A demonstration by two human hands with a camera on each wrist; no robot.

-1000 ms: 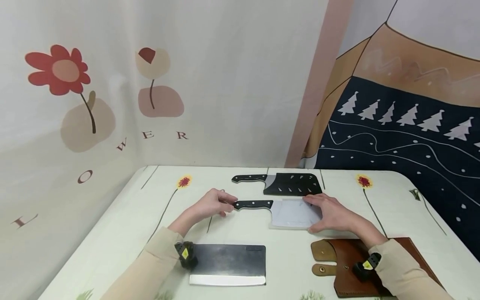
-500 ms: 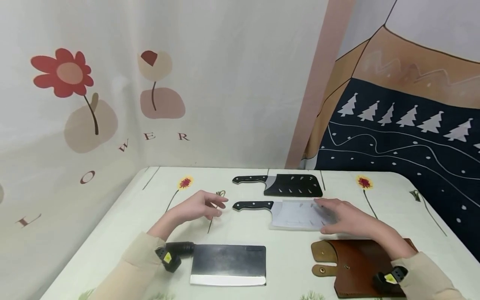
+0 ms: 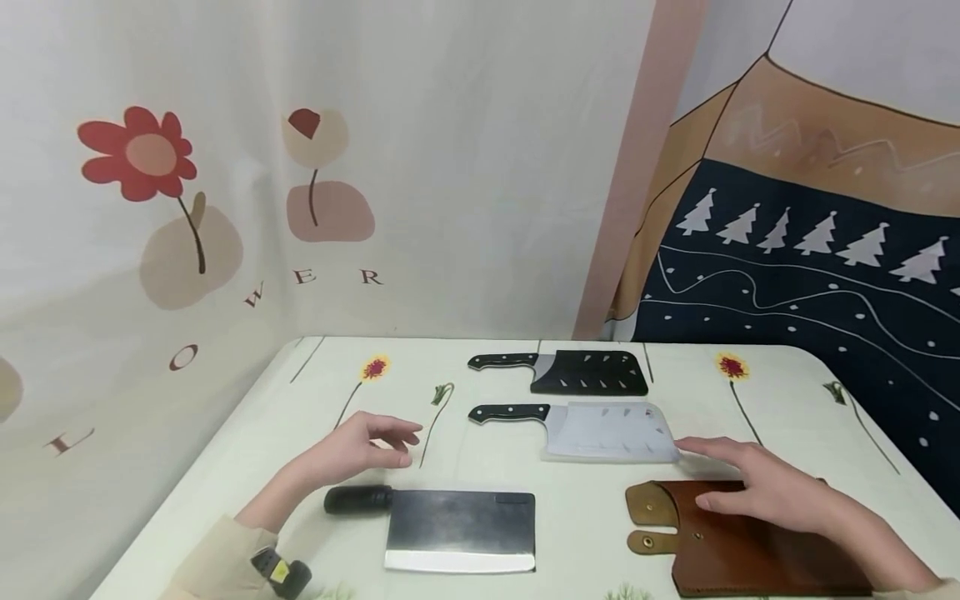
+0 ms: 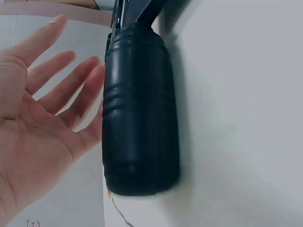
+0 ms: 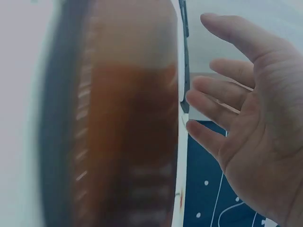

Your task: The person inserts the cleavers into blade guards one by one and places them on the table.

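My left hand (image 3: 348, 450), fingers relaxed, hovers behind the black handle (image 4: 139, 113) of a large cleaver (image 3: 461, 529) and holds nothing. Over the brown leather sheath (image 3: 765, 550) is my right hand (image 3: 776, 487), its fingers loosely extended and empty. Its fingertips appear near the right end of a cleaver in a translucent white blade cover (image 3: 611, 432); contact I cannot tell. That cleaver lies flat with its black riveted handle (image 3: 510, 413) to the left. Behind it, a similar cleaver in a black blade cover (image 3: 592, 372) lies parallel.
The table (image 3: 577, 533) has a pale flower-print cover. A white curtain (image 3: 465, 167) with flower drawings hangs at the back and left. Dark fabric with white trees (image 3: 810, 275) hangs at the right. Strap tabs (image 3: 651, 542) stick out from the sheath's left side.
Both hands have drawn away from the white-covered cleaver, the left one toward the left and nearer me, the right one toward the right and nearer me. The cleavers stay in place.
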